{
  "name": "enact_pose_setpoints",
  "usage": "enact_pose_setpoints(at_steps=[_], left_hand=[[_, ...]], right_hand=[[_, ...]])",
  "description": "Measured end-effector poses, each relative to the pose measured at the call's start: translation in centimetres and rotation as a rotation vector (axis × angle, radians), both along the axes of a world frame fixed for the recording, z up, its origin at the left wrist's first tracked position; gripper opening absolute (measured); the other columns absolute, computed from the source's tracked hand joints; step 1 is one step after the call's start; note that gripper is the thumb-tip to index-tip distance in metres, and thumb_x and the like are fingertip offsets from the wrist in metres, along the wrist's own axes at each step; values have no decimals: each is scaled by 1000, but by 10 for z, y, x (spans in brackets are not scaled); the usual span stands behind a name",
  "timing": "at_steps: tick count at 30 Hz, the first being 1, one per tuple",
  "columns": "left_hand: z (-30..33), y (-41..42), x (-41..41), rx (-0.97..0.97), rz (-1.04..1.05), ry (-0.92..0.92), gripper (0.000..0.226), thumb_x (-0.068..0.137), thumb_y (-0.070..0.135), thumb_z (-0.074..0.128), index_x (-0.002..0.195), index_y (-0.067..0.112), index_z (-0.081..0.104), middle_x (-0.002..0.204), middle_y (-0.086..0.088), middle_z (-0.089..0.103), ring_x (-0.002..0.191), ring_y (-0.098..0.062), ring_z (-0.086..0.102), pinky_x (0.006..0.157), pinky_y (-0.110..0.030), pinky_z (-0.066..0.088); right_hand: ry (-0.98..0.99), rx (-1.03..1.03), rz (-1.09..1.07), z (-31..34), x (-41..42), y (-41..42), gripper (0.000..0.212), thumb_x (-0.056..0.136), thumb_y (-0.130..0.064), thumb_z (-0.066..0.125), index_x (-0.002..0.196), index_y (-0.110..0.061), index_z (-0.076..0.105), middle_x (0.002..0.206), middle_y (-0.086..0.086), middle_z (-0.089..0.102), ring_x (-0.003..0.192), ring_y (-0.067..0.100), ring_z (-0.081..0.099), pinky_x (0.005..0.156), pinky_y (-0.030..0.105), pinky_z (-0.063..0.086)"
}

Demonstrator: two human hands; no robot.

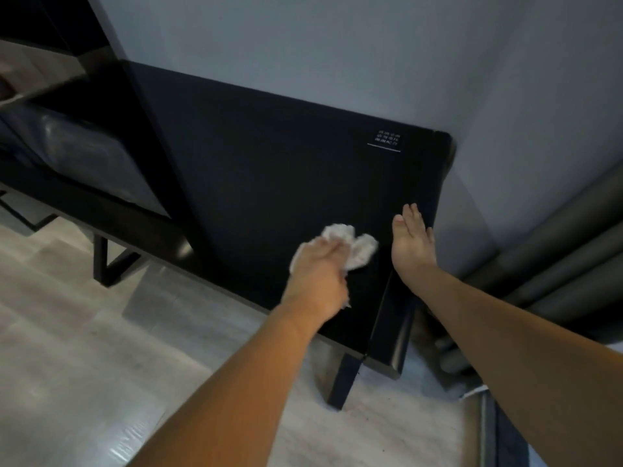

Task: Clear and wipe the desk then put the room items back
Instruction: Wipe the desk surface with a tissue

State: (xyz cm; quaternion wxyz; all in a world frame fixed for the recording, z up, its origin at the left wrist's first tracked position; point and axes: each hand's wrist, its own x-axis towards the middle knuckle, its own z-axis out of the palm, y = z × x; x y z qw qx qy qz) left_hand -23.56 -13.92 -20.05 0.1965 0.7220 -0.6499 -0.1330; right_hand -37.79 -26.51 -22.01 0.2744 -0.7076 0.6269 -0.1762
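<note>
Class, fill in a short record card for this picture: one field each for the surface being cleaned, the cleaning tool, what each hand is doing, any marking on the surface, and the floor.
surface: black desk, set against a pale wall
tool: crumpled white cloth, lying on the desk top
left hand: grips the cloth, blurred
right hand: fingers straight, resting flat near the desk's right edge
marking: small white printed label near the far right corner, too small to read
floor: pale wood-look boards
</note>
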Motion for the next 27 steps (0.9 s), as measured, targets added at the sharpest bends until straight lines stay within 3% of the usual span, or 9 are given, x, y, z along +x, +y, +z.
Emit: enact_pose_setpoints(at_steps=[2,4,7,9,12,14,17,21,27], left_hand=[[16,17,-31,53,-147,31,55,97,12,51,149,24,37,153,1,37,139,-19,33,120,-37,22],[23,41,-50,109,-285,76,52,96,10,53,146,24,42,151,2,40,141,-16,32,121,-39,21],[19,84,-56,150,-400,203,45,98,11,50,141,27,51,151,13,41,144,1,21,123,-30,9],[16,109,-56,251,-469,204,40,99,13,47,135,25,59,148,14,45,145,4,18,123,-28,7],[39,132,-57,559,-439,223,34,99,21,46,127,31,63,136,11,57,131,-6,45,114,-36,35],[68,136,-54,658,-341,180,31,99,23,48,125,32,62,126,6,61,116,-11,56,104,-37,45],[126,120,-36,537,-136,126,28,97,18,51,122,26,62,115,-2,64,105,-19,62,94,-38,51],[213,110,-13,271,59,125,49,95,9,52,142,25,49,141,1,50,121,-23,55,104,-37,44],[286,148,13,87,226,149,49,97,11,48,145,21,44,145,2,46,122,-19,54,104,-34,46]], right_hand=[[-33,16,49,2,-7,0,50,107,-29,14,155,-14,11,163,-3,2,149,8,0,120,30,-7],[82,11,134,1,-11,0,51,107,-29,15,155,-12,9,163,-1,-1,149,11,-4,120,31,-8],[260,18,194,5,-12,2,55,106,-31,20,155,-9,6,163,2,-3,150,17,-6,119,33,-7],[334,34,220,14,-12,14,58,106,-32,22,155,-7,4,163,5,-5,150,21,-6,121,34,-4],[338,106,225,35,-21,50,59,106,-31,25,154,-2,6,163,11,-3,150,24,-2,121,32,0],[309,185,211,61,-30,80,60,106,-33,26,154,-3,7,163,10,-2,150,22,1,119,30,1],[297,192,213,120,-39,116,60,105,-34,31,154,-6,11,163,9,4,150,21,5,119,29,3],[276,102,264,215,-37,158,59,103,-28,38,155,-10,15,162,6,11,149,20,11,119,29,8],[228,23,280,295,-14,224,62,101,-26,41,155,-14,12,163,1,6,149,17,6,120,32,8]])
